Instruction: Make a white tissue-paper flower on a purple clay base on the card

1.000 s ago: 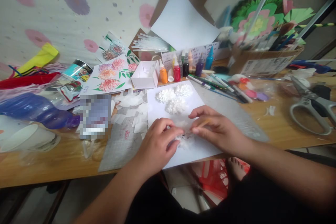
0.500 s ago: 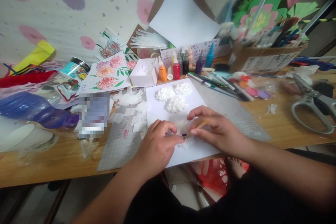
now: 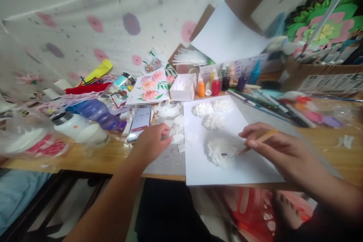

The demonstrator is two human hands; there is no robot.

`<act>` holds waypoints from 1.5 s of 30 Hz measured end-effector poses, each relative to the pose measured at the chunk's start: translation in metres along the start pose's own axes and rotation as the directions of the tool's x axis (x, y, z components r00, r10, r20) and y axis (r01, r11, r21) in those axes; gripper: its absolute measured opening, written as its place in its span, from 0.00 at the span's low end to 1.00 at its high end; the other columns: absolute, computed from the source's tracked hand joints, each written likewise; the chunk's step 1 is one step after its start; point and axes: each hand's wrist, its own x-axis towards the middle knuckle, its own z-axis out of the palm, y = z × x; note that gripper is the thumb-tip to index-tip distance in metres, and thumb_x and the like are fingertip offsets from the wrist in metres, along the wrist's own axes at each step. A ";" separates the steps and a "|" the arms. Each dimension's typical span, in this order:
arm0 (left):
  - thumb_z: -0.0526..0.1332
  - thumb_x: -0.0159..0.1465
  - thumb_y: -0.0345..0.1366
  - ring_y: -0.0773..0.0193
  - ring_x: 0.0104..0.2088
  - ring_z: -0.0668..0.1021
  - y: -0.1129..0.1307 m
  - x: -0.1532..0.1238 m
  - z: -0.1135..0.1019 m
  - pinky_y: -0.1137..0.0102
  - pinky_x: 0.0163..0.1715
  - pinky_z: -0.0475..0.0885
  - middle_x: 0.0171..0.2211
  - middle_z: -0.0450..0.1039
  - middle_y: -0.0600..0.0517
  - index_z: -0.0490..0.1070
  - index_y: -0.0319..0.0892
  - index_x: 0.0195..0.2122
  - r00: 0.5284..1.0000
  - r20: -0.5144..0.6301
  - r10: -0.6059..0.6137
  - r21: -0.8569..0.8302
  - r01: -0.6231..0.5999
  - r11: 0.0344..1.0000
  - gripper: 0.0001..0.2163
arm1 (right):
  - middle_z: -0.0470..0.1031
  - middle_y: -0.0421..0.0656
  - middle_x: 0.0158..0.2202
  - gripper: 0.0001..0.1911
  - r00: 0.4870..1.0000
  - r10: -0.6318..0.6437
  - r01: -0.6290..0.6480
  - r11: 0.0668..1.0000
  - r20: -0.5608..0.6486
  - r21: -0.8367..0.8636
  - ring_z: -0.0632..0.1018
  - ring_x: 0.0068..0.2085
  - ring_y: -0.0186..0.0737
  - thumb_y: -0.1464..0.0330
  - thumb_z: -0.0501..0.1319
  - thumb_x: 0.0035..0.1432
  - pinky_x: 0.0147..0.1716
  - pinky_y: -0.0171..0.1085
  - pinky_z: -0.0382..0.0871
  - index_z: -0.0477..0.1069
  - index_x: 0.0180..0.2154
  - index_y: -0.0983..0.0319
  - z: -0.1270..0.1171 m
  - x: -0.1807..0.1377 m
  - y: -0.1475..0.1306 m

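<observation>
My right hand pinches a thin wooden stick. The stick's lower end is beside a ring of white paper petals with a small dark spot in it. This ring lies on a white sheet, below a cluster of fluffy white paper flowers. To the left, my left hand is at the edge of a scatter of white paper pieces. Its fingers are curled together, and blur hides what they may hold. The white sheet rests partly on a grey cutting mat.
A phone lies just behind my left hand. Small paint bottles, a white box and a flower picture stand behind the sheet. Markers lie at right. A purple bottle and cups crowd the left.
My left hand has left the petal ring and moved left to the loose paper pieces. My right hand has drawn back slightly with the stick. The view has turned left.
</observation>
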 end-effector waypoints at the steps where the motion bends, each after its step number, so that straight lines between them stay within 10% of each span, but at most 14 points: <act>1: 0.60 0.56 0.42 0.58 0.36 0.76 0.001 0.000 0.003 0.68 0.34 0.67 0.36 0.76 0.51 0.71 0.45 0.41 1.000 0.027 -0.005 -0.001 0.005 1.000 0.13 | 0.75 0.43 0.36 0.10 1.000 0.000 0.000 1.000 -0.002 -0.009 0.76 0.42 0.44 0.63 0.60 0.59 0.39 0.42 0.72 0.73 0.26 0.55 0.000 0.000 0.000; 7: 0.58 0.57 0.38 0.60 0.34 0.75 0.014 0.003 0.021 0.69 0.33 0.65 0.32 0.75 0.51 0.72 0.43 0.36 1.000 0.016 0.023 0.000 -0.023 1.000 0.08 | 0.75 0.44 0.35 0.06 0.999 -0.032 0.032 0.999 0.005 -0.019 0.76 0.42 0.43 0.65 0.61 0.59 0.40 0.41 0.72 0.75 0.29 0.56 0.008 -0.002 0.009; 15: 0.58 0.57 0.40 0.65 0.28 0.70 0.037 -0.013 -0.007 0.71 0.29 0.63 0.27 0.71 0.55 0.71 0.44 0.30 0.991 -0.055 0.122 -0.063 -0.126 0.990 0.06 | 0.75 0.44 0.36 0.07 0.990 0.012 -0.015 1.000 0.140 0.017 0.76 0.39 0.39 0.65 0.61 0.59 0.40 0.40 0.71 0.76 0.31 0.58 0.009 -0.002 0.009; 25: 0.59 0.58 0.36 0.69 0.28 0.72 0.100 -0.010 0.028 0.75 0.27 0.65 0.27 0.71 0.56 0.72 0.43 0.33 0.912 0.289 0.290 -0.606 -0.060 0.794 0.04 | 0.75 0.43 0.33 0.09 0.993 -0.011 0.005 0.998 0.120 0.058 0.76 0.36 0.37 0.66 0.62 0.58 0.38 0.38 0.70 0.73 0.27 0.60 0.009 -0.002 0.011; 32: 0.59 0.57 0.33 0.70 0.25 0.70 0.101 -0.007 0.045 0.75 0.24 0.63 0.25 0.69 0.58 0.67 0.45 0.36 0.923 0.256 0.288 -0.524 -0.118 0.844 0.05 | 0.75 0.41 0.32 0.07 0.998 -0.039 0.043 0.997 -0.051 0.064 0.76 0.39 0.38 0.70 0.60 0.59 0.41 0.39 0.69 0.71 0.28 0.58 0.003 -0.002 0.000; 45: 0.61 0.57 0.33 0.70 0.24 0.69 0.102 -0.008 0.047 0.75 0.25 0.61 0.23 0.68 0.60 0.66 0.46 0.35 0.947 0.170 0.273 -0.407 -0.185 0.895 0.05 | 0.73 0.45 0.34 0.04 0.977 -0.172 0.188 0.973 0.127 -0.131 0.73 0.37 0.39 0.71 0.60 0.59 0.36 0.38 0.68 0.72 0.31 0.62 0.021 -0.002 0.007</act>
